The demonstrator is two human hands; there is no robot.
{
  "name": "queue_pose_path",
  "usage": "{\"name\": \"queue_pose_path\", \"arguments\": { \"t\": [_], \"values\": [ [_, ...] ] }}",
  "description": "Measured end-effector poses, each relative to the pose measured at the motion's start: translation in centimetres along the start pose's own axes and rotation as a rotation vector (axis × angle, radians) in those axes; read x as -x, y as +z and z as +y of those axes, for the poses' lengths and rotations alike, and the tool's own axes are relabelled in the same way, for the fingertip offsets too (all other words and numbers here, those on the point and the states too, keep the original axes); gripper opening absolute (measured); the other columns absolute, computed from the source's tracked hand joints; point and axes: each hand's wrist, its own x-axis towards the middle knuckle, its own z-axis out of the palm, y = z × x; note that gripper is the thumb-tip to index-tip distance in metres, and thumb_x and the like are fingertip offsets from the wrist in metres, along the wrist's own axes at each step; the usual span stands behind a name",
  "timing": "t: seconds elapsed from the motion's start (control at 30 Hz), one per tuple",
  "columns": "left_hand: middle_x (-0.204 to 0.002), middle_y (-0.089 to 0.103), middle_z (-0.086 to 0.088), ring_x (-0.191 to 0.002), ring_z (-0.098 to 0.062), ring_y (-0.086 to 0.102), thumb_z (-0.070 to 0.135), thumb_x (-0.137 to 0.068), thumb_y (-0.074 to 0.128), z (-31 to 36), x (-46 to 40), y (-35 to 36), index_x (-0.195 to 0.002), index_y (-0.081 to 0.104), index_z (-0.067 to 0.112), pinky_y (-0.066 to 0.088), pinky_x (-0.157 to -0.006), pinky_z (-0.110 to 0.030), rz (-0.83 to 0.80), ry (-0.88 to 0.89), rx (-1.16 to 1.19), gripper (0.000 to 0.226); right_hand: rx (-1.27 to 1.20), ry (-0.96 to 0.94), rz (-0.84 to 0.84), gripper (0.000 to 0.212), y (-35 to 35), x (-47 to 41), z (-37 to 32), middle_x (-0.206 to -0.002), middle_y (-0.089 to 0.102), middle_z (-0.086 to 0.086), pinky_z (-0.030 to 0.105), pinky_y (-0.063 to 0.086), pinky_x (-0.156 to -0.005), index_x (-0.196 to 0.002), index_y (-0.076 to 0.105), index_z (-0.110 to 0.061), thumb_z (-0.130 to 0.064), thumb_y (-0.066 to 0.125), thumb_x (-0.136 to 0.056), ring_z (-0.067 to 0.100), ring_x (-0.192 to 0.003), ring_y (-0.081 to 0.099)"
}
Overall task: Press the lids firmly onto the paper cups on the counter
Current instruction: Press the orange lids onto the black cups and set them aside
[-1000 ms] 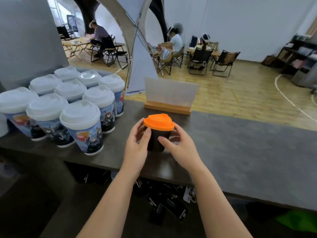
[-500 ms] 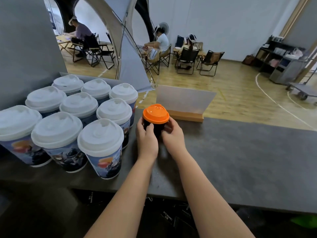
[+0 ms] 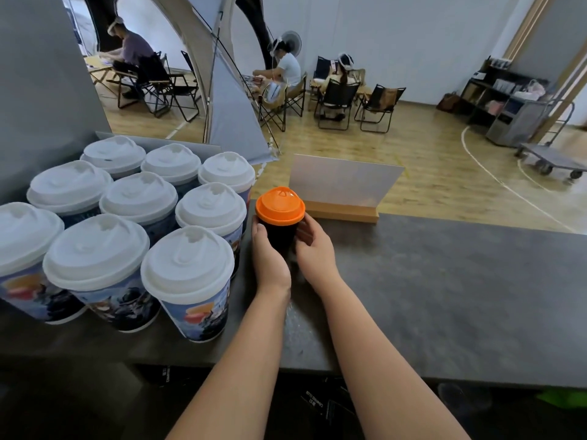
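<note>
A small black paper cup (image 3: pixel 281 235) with an orange lid (image 3: pixel 280 205) stands on the dark grey counter (image 3: pixel 444 281), just right of the tall cups. My left hand (image 3: pixel 268 255) wraps its left side and my right hand (image 3: pixel 313 246) its right side, both below the lid. Several tall printed paper cups with white lids (image 3: pixel 187 265) stand packed together on the counter's left part.
A white card in a wooden stand (image 3: pixel 344 188) sits at the counter's far edge, right behind the black cup. A grey panel (image 3: pixel 41 90) rises at the far left. Beyond the counter lie a wooden floor, folding chairs and seated people.
Both hands have carried the orange-lidded cup away from me and leftward, up beside the tall cups and close to the card stand. The camera has moved closer to the counter.
</note>
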Motion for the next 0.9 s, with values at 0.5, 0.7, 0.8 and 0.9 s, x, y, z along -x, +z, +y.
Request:
{"name": "queue_pose_path", "arguments": {
  "t": [0.5,0.7,0.8,0.9],
  "values": [
    [-0.137,0.054,0.001,-0.129,-0.013,0.047,0.027,-0.105,0.036,0.1,9.6,2.9,-0.135,0.053,0.021,0.036,-0.108,-0.027,0.097,-0.199,-0.184,0.035,-0.13,0.087,0.151,0.033,-11.1,8.2,-0.8,-0.108,0.069,0.0,0.023,0.053,-0.077,-0.123,0.059,-0.027,-0.008,0.046,-0.1,0.006,-0.086,0.066],
    [-0.102,0.072,0.003,-0.098,-0.014,0.065,0.024,-0.103,0.042,-3.1,18.0,11.1,-0.097,0.068,0.025,0.046,-0.08,-0.025,-0.301,-0.3,-0.347,0.026,-0.128,0.06,0.42,0.026,-24.1,13.9,-0.1,-0.097,0.07,0.003,0.016,0.05,-0.073,-0.111,0.066,-0.019,-0.005,0.047,-0.1,0.008,-0.081,0.065],
    [-0.102,0.074,0.001,-0.095,-0.012,0.066,0.023,-0.104,0.04,-5.3,23.8,15.7,-0.1,0.069,0.022,0.046,-0.076,-0.023,-0.468,-0.334,-0.383,0.029,-0.132,0.059,0.575,0.026,-31.4,17.8,0.5,-0.097,0.071,0.003,0.019,0.051,-0.076,-0.109,0.068,-0.018,-0.006,0.046,-0.1,0.011,-0.084,0.066],
    [-0.103,0.074,0.002,-0.097,-0.011,0.067,0.023,-0.104,0.04,-7.9,30.7,20.2,-0.1,0.069,0.023,0.047,-0.077,-0.023,-0.593,-0.372,-0.397,0.03,-0.106,0.056,0.705,0.026,-39.0,22.7,1.1,-0.099,0.073,0.002,0.022,0.054,-0.08,-0.108,0.069,-0.019,-0.008,0.047,-0.1,0.012,-0.087,0.068]
  ]
}}
